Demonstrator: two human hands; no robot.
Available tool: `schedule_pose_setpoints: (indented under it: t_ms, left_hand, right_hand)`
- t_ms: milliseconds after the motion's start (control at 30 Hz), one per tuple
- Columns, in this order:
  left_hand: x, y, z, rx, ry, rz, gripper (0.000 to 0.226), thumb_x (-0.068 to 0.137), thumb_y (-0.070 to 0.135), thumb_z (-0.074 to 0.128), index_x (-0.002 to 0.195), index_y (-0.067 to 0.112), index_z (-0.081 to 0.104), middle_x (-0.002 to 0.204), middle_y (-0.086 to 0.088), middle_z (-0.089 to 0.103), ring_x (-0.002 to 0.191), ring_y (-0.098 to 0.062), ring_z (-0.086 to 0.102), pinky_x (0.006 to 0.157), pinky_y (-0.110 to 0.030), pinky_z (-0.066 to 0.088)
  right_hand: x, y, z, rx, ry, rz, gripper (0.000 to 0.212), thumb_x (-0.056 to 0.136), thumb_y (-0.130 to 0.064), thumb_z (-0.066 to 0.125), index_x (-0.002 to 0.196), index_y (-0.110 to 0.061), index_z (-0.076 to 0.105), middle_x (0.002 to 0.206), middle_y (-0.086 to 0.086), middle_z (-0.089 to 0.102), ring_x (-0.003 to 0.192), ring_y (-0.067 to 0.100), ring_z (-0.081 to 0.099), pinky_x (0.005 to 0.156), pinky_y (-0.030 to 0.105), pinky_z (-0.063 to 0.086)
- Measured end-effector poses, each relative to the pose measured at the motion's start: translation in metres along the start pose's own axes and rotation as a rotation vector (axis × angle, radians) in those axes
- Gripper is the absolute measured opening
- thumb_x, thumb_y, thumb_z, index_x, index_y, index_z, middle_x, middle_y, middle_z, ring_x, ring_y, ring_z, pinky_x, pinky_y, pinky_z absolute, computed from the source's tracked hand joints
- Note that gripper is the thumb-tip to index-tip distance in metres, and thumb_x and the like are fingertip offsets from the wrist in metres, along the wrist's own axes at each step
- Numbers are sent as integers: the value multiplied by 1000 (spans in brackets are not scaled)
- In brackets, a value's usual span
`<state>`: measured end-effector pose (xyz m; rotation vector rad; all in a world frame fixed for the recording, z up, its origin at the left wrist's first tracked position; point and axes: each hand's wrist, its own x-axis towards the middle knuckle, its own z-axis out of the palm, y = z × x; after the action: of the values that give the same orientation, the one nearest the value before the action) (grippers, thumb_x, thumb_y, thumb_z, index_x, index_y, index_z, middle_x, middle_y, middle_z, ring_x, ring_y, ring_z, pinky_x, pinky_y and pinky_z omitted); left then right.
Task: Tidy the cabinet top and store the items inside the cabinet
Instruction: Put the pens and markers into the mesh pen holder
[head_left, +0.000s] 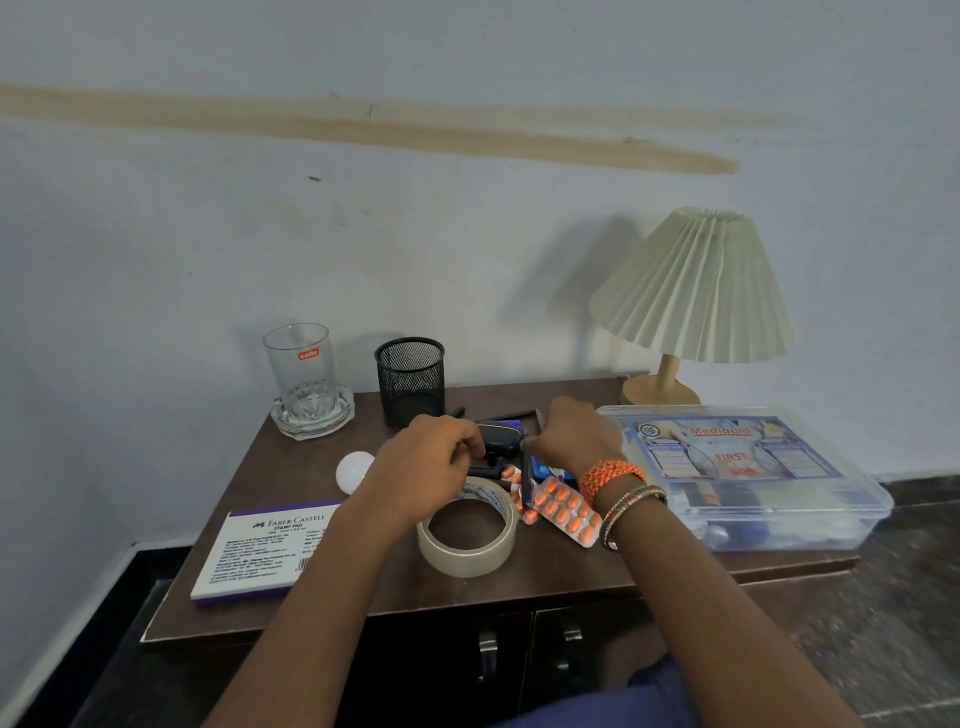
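On the dark brown cabinet top (519, 577) lies a heap of small items: a black case (501, 439), pens, a blister pack of orange pills (569, 512) and a roll of clear tape (467, 543). My left hand (426, 465) hovers over the heap with curled fingers beside the black case; what it grips is hidden. My right hand (571, 434), with orange and beaded bracelets at the wrist, pinches the top of a dark pen (527, 480) that hangs over the pills. The cabinet doors (488, 649) below are closed.
A white stamp pad box (260, 551) lies front left, with a white bulb (353, 470) behind it. At the back stand a glass (298, 369) in a glass dish, a black mesh pen holder (410, 382) and a pleated lamp (691, 291). A clear first aid box (743, 478) fills the right side.
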<state>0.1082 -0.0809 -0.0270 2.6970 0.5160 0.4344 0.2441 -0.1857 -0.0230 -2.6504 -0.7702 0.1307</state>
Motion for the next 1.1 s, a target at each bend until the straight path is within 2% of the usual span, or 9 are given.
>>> schedule_pose_setpoints:
  t_ms: [100,200,333,467,633,733,833,967,1100]
  left_hand:
    - [-2,-3,-3,32,34,-47,27,90,15,45,98,30,67,99,6,67,78,-12,58,57,-22,39]
    - [-4,-9,-6,41,84,-116,25,88,17,46,92,31,66,100,5,67,89,-19,63,76,-34,51]
    - [-6,-16,-8,9,106,-168,23,86,18,48,86,34,65,99,5,68,81,-22,65,79,-41,52]
    - [-6,-17,-10,-104,90,-168,26,86,14,50,84,33,67,93,10,69,86,-15,65,77,-40,54]
    - [0,-7,-11,-435,77,-141,21,91,6,51,103,15,66,96,0,71,80,-7,64,74,-22,52]
    - [2,-4,-11,-611,111,-208,20,95,16,50,111,16,61,100,0,69,87,-15,66,77,-35,56]
    - [2,-2,-15,-750,134,-277,24,97,23,47,118,20,57,106,3,65,93,-10,63,79,-39,57]
    - [-1,1,-20,-953,146,-318,16,94,22,54,108,22,61,105,-1,66,97,-13,64,80,-40,57]
    - [-1,0,-21,-1037,182,-313,8,92,17,57,94,21,64,87,-5,67,80,-18,63,76,-44,56]
  right_hand:
    - [-3,-1,7,-49,-124,-10,44,85,-33,65,120,-10,54,118,10,61,107,25,59,80,32,46]
    - [-2,-2,11,-14,-158,1,48,84,-34,66,123,-10,53,117,8,62,106,23,60,86,33,49]
    - [1,0,7,44,-174,29,49,84,-35,66,122,-7,52,117,10,60,104,25,59,84,33,49]
    - [4,0,1,133,-107,16,36,82,-35,67,100,-6,55,97,10,58,86,23,54,76,34,48]
    - [-1,-12,1,353,61,-120,30,80,-32,65,65,-6,61,70,11,62,69,26,60,63,33,48]
    - [-10,-22,2,508,122,-232,27,82,-27,64,72,-2,68,67,8,66,66,22,65,67,32,53]
    - [-13,-27,4,626,36,-307,16,86,-20,65,78,-5,65,70,8,66,57,14,62,53,21,53]
    - [-18,-30,5,749,-149,-425,16,87,-13,67,97,-2,63,74,9,70,57,12,68,62,30,60]
    - [-26,-40,6,800,-200,-507,19,89,-10,64,104,1,67,79,18,72,61,21,70,61,27,60]
